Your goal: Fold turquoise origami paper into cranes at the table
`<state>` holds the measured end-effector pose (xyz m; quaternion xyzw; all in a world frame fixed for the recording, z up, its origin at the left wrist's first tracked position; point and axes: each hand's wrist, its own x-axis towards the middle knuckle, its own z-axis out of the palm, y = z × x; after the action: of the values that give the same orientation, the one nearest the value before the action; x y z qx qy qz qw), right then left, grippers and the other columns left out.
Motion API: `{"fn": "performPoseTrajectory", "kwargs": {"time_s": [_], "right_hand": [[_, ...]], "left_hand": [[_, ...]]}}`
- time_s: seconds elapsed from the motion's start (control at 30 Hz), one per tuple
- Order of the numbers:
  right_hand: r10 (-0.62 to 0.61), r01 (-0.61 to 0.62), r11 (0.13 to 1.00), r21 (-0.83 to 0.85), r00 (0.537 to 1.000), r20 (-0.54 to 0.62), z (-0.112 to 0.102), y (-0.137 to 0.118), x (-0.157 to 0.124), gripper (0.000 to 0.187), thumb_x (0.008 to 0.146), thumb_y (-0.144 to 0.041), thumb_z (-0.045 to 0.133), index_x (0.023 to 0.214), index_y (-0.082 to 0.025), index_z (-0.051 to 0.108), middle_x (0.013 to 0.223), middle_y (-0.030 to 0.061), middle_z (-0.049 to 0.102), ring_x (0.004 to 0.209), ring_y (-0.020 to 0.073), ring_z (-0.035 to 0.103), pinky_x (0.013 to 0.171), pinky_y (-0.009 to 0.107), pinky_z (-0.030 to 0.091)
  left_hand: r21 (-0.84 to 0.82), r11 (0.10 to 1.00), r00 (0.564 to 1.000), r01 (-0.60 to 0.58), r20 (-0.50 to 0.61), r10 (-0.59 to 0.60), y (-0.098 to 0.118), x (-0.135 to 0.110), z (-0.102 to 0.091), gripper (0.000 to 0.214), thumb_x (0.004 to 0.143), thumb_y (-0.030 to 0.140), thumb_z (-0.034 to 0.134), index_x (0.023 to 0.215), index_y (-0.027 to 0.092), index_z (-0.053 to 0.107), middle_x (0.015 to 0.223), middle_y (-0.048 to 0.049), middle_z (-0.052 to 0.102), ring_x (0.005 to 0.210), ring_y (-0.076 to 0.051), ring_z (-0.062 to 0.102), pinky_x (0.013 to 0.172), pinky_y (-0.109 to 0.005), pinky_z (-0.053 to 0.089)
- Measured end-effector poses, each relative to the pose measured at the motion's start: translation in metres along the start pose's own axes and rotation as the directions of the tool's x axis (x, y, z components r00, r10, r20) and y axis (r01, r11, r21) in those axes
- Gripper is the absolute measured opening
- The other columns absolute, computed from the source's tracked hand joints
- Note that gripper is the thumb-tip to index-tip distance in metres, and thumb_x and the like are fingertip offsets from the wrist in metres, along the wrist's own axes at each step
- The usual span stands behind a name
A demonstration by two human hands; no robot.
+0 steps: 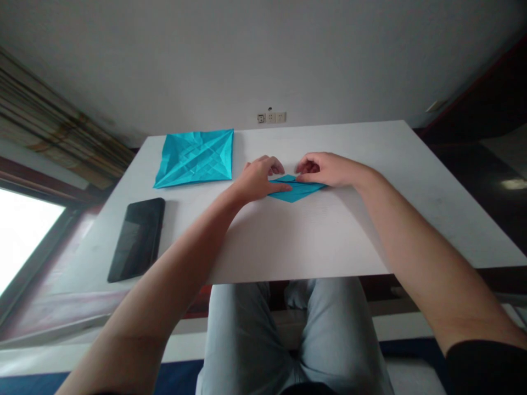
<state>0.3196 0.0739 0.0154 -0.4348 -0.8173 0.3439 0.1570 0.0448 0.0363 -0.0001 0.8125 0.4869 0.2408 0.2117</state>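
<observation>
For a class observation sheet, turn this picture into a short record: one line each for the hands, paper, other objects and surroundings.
Left hand: thumb on the left part of the folded paper
Left hand location: left hand, right of the creased sheet
Right hand: right hand at the paper's right end
Folded paper: folded paper, turquoise, pointed
Creased sheet: creased sheet, turquoise, far left
Phone: phone, black, lying flat
Surface: white table
Wall: sockets
</observation>
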Motion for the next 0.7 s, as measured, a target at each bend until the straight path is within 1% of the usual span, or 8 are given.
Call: {"fn": "performPoseTrajectory", "kwargs": {"time_s": [0.17,0.27,0.33,0.43,0.53,0.6,0.7], "right_hand": [[-0.029,0.032,0.999,-0.04,0.997,0.07,0.001,-0.008,0.0,0.039,0.094,-0.063,0.084,0.1,-0.025,0.086,0.088,0.0032,0.079,0.082,0.0226,0.068,0.075,0.037,0.048],[-0.055,0.062,0.992,-0.11,0.996,0.066,0.0,-0.014,-0.001,0.033,0.097,-0.057,0.083,0.092,-0.025,0.087,0.088,0.0034,0.077,0.084,0.0219,0.066,0.076,0.036,0.045],[-0.065,0.072,0.986,-0.148,0.997,0.046,0.0,-0.017,-0.003,0.026,0.096,-0.05,0.084,0.09,-0.024,0.086,0.088,0.0037,0.077,0.083,0.0217,0.065,0.075,0.036,0.043],[-0.028,0.027,0.99,-0.141,1.0,-0.006,0.001,-0.02,-0.005,0.018,0.091,-0.04,0.088,0.096,-0.024,0.086,0.091,0.004,0.08,0.08,0.0211,0.067,0.074,0.036,0.045],[0.034,-0.039,0.992,-0.119,0.998,-0.044,0.002,-0.022,-0.007,0.022,0.086,-0.037,0.093,0.102,-0.022,0.086,0.092,0.0045,0.082,0.079,0.0209,0.068,0.074,0.036,0.047],[0.056,-0.06,0.991,-0.119,0.998,-0.032,0.001,-0.023,-0.007,0.022,0.086,-0.038,0.093,0.1,-0.022,0.086,0.09,0.0044,0.082,0.078,0.0211,0.069,0.075,0.037,0.048],[0.054,-0.054,0.992,-0.117,0.999,-0.004,0.0,-0.023,-0.007,0.021,0.086,-0.041,0.093,0.096,-0.023,0.087,0.086,0.0036,0.081,0.078,0.0213,0.069,0.074,0.037,0.048]], "left_hand": [[-0.019,0.999,0.997,-0.045,0.057,0.046,0.006,0.0,-0.003,0.03,0.088,0.044,0.095,0.109,0.024,0.087,0.114,-0.0075,0.08,0.105,-0.026,0.073,0.096,-0.038,0.055],[-0.006,0.998,0.993,-0.065,0.1,0.065,0.01,0.0,-0.005,0.019,0.094,0.041,0.089,0.104,0.025,0.091,0.114,-0.0076,0.081,0.11,-0.026,0.074,0.099,-0.039,0.054],[-0.004,0.998,0.993,-0.062,0.098,0.062,0.012,0.0,-0.005,0.018,0.094,0.04,0.088,0.103,0.025,0.092,0.116,-0.0079,0.082,0.108,-0.026,0.074,0.098,-0.038,0.053],[-0.003,0.999,0.997,-0.047,0.066,0.047,0.012,0.0,-0.004,0.018,0.092,0.041,0.09,0.1,0.024,0.092,0.113,-0.008,0.082,0.101,-0.025,0.073,0.091,-0.037,0.052],[0.002,1.0,0.999,-0.027,0.037,0.027,0.01,0.0,-0.002,0.024,0.089,0.043,0.093,0.101,0.023,0.089,0.11,-0.0076,0.082,0.097,-0.024,0.072,0.087,-0.036,0.052],[0.007,1.0,1.0,0.009,0.018,-0.009,0.01,0.0,0.0,0.032,0.086,0.046,0.095,0.106,0.023,0.085,0.11,-0.0072,0.082,0.096,-0.024,0.072,0.088,-0.036,0.052],[0.043,0.996,0.997,0.074,-0.012,-0.074,0.011,-0.001,0.0,0.043,0.084,0.05,0.098,0.111,0.022,0.079,0.113,-0.0068,0.083,0.1,-0.026,0.073,0.098,-0.04,0.052]]}}
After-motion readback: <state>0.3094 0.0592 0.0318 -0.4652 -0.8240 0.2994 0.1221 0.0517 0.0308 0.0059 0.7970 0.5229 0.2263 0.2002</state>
